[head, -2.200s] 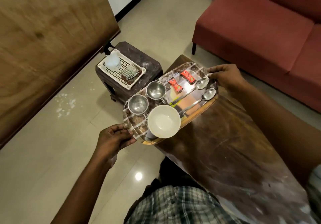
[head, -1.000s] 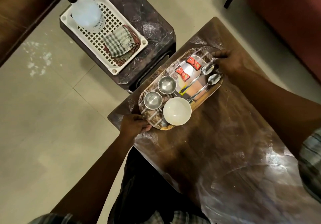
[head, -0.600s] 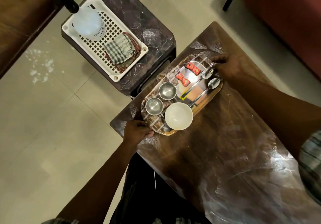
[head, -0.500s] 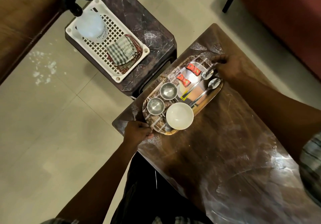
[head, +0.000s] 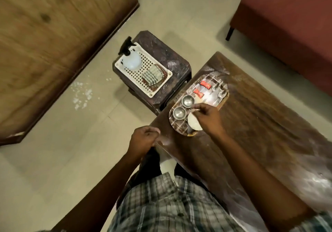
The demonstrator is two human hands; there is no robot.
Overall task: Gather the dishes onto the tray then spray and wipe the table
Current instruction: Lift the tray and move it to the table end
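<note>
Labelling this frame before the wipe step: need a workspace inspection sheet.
Surface: brown table, glossy, whitish smears at the near end.
Job's things: tray by the table's stool-side edge carries two steel cups, white bowl, spoons; spray bottle and checked cloth lie in white basket on dark stool.
Clutter: two red packets on tray; white specks on floor.
Hands: right hand over tray, hiding part of bowl, grip blurred; left hand at table's near corner, fingers curled, hold unclear.
Cables: nothing seen.
Surroundings: red sofa, wooden panel.
</note>
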